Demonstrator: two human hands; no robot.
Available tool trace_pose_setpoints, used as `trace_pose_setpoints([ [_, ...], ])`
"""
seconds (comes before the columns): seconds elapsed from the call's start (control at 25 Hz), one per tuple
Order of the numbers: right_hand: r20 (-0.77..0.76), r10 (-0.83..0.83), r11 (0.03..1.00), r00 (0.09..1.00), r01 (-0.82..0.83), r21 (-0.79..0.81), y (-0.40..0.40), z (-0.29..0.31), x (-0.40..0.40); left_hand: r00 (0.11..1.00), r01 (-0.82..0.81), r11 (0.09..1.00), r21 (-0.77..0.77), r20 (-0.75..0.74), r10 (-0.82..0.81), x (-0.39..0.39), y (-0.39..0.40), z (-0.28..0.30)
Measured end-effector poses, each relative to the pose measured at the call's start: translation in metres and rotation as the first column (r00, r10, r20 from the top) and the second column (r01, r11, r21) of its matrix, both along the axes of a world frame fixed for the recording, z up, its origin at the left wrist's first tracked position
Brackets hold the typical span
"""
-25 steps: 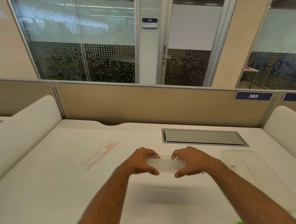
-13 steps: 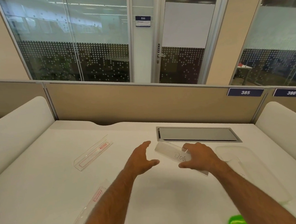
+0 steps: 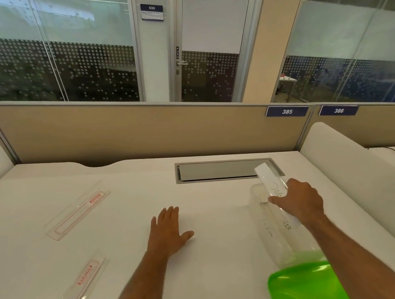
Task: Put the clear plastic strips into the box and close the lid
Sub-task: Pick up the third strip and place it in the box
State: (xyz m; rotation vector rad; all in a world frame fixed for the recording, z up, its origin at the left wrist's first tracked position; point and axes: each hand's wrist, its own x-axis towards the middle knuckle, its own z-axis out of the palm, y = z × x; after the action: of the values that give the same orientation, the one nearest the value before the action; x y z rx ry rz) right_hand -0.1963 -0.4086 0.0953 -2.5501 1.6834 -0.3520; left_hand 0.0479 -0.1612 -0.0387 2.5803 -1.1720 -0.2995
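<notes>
On the white counter (image 3: 207, 218) before beige partitions (image 3: 144, 129), the left hand (image 3: 169, 232) lies spread flat; the right hand (image 3: 299, 203) grips a clear handwritten plastic strip (image 3: 269, 179) over the clear plastic box (image 3: 273, 237).

Two strips (image 3: 77, 211) (image 3: 81, 286) left on desk (image 3: 211, 275); box (image 3: 270, 232) right.

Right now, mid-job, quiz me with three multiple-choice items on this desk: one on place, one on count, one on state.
1. Where is the strip marked DOG?
A. Right hand, over the clear box
B. Flat at far left
C. On the green lid

2. How many red-labelled strips lie on the desk?
A. None
B. Two
C. Five

3. What is the left hand doing?
A. Gripping a strip
B. Lifting the lid
C. Open and empty

Key: 1 A, fingers pinch it above the box; 2 B, far one and near one; 3 C, fingers spread, nothing held.
</notes>
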Motion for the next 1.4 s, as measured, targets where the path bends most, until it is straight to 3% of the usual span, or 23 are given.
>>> trace_pose_setpoints([
  [0.28,-0.049,-0.114,0.991,0.992,0.117,0.069,-0.021,-0.034,-0.032,0.999,-0.039,0.999,0.037,0.030,0.038,-0.007,-0.004,-0.036],
  [0.52,-0.126,-0.101,0.981,0.987,0.120,0.152,-0.020,-0.064,-0.033,0.987,-0.048,0.999,0.018,0.154,0.044,-0.010,-0.001,-0.050],
  [1.04,-0.225,-0.103,0.956,0.969,0.159,0.248,-0.029,-0.077,-0.032,0.985,-0.053,0.999,0.001,0.162,0.052,-0.010,0.000,-0.051],
  [1.28,-0.205,-0.116,0.972,0.972,0.154,0.180,-0.027,-0.072,-0.028,0.991,-0.038,0.999,0.019,0.125,0.036,-0.011,0.001,-0.045],
  [1.4,-0.088,-0.095,0.993,0.992,0.100,0.057,-0.023,-0.065,-0.016,0.994,-0.019,0.999,0.033,0.104,0.016,-0.011,0.004,-0.042],
])
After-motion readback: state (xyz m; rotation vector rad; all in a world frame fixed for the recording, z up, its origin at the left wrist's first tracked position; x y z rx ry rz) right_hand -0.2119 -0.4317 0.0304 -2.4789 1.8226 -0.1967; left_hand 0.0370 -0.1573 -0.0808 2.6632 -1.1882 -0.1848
